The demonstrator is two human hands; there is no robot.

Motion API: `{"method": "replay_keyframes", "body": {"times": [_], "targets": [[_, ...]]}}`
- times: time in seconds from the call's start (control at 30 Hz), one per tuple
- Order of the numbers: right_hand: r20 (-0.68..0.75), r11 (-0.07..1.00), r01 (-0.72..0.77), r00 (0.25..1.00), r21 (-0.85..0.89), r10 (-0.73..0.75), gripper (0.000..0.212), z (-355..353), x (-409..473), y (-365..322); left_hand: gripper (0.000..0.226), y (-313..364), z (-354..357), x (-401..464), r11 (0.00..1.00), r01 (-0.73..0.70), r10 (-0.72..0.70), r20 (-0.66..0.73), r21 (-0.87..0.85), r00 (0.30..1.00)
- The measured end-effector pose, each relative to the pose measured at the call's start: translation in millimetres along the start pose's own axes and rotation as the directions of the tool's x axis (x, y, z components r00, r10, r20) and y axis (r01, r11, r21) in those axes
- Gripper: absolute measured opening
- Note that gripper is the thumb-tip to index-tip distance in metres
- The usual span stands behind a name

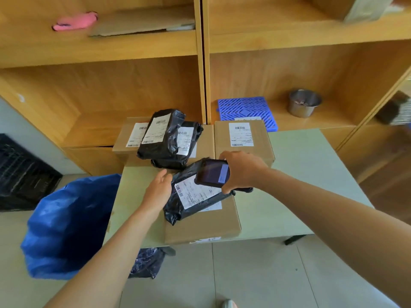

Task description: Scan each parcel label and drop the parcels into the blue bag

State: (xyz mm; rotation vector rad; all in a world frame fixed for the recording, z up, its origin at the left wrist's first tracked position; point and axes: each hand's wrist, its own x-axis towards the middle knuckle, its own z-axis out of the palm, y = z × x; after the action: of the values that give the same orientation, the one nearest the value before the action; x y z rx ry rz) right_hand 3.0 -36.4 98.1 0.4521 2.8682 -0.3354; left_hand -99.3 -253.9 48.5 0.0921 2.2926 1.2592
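Note:
My right hand (241, 168) grips a dark handheld scanner (213, 173) just above a black poly-bag parcel (189, 203) with a white label (193, 192). That parcel lies on a cardboard box (200, 227) at the table's front. My left hand (159, 188) rests with straight fingers against the parcel's left edge. Two more black parcels (163, 134) are stacked on a box at the back left (124, 138). Another labelled box (242, 138) stands at the back right. The open blue bag (69, 221) sits on the floor left of the table.
The pale green table (311, 174) stands against wooden shelves. A blue plastic grid (246, 110) and a metal cup (304, 105) sit on the shelf behind. A black crate (20, 174) is at the left. A dark patterned bag (149, 262) lies under the table.

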Motion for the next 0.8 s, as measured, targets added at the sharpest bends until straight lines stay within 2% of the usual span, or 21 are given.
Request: {"method": "replay_keyframes", "body": {"times": [0.13, 0.33, 0.6, 0.7, 0.8], "targets": [[0.019, 0.994, -0.054, 0.998, -0.096, 0.056, 0.079, -8.3, -12.8, 27.3, 0.050, 8.5, 14.9, -3.2, 0.998, 0.000, -0.004, 0.057, 0.065, 0.998], [0.104, 0.954, -0.035, 0.992, -0.297, 0.069, 0.081, -10.9, -22.0, 43.8, 0.051, 8.7, 23.5, -5.2, 0.997, 0.014, -0.021, 0.078, 0.080, 0.997], [0.103, 0.920, -0.052, 0.990, -0.389, 0.099, 0.074, -20.1, -20.4, 55.3, 0.051, 1.4, 17.5, -1.3, 0.997, 0.043, -0.047, 0.069, 0.066, 0.996], [0.072, 0.946, -0.083, 0.991, -0.313, 0.111, 0.076, -16.9, -14.3, 59.0, 0.052, -1.8, 15.5, 3.4, 0.997, 0.050, -0.053, 0.053, 0.065, 0.997], [0.048, 0.984, -0.176, 0.983, -0.034, 0.178, 0.080, -5.7, -3.4, 57.6, 0.054, -9.2, 12.7, 11.3, 0.996, 0.060, -0.062, 0.030, 0.062, 0.998]]}}
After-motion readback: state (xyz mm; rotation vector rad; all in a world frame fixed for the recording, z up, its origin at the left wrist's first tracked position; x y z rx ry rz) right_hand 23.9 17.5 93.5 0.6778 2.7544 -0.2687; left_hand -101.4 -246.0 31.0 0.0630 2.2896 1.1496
